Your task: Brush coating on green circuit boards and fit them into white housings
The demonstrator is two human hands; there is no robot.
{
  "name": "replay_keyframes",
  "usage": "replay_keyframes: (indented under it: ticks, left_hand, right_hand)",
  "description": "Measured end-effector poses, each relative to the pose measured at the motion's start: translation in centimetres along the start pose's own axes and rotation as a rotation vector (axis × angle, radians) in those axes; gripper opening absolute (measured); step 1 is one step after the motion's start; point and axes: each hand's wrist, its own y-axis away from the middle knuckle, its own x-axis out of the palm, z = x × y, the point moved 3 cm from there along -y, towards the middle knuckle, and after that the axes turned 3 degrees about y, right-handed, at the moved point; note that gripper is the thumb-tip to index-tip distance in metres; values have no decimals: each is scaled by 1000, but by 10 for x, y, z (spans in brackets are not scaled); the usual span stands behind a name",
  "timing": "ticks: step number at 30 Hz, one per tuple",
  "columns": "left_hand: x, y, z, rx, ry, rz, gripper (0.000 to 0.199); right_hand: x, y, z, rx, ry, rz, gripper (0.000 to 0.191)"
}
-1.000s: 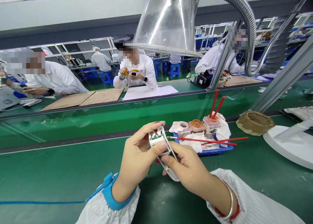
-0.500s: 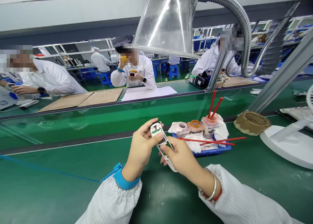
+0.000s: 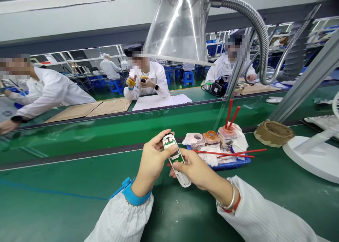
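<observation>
Your left hand (image 3: 150, 161), banded by a blue wrist strap (image 3: 135, 196), and your right hand (image 3: 197, 171) are together, both clamped on a white plastic casing (image 3: 182, 180) held just above the green bench (image 3: 79, 171); the left fingers (image 3: 161, 138) curl round its upper end; the right thumb (image 3: 177, 166) presses near its middle; a small green circuit board (image 3: 177, 158) sits in the casing, the piece in hand; just beyond stands a blue tray (image 3: 230, 165) of red-handled brushes (image 3: 225, 153) and small pots (image 3: 212, 137); farther off, across the line, a co-worker (image 3: 156, 79) holds a yellow part (image 3: 131, 81).
</observation>
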Motion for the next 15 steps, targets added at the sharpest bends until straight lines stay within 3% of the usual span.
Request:
replay_keyframes:
  ticks: [8,15]
  left_hand:
    - [1,8,-13,-27,-79,-24,55]
    - [3,19,-27,4,-126,7,67]
  right_hand:
    - [6,13,18,74,-214,213,38]
    - [8,18,23,102,-284,228,37]
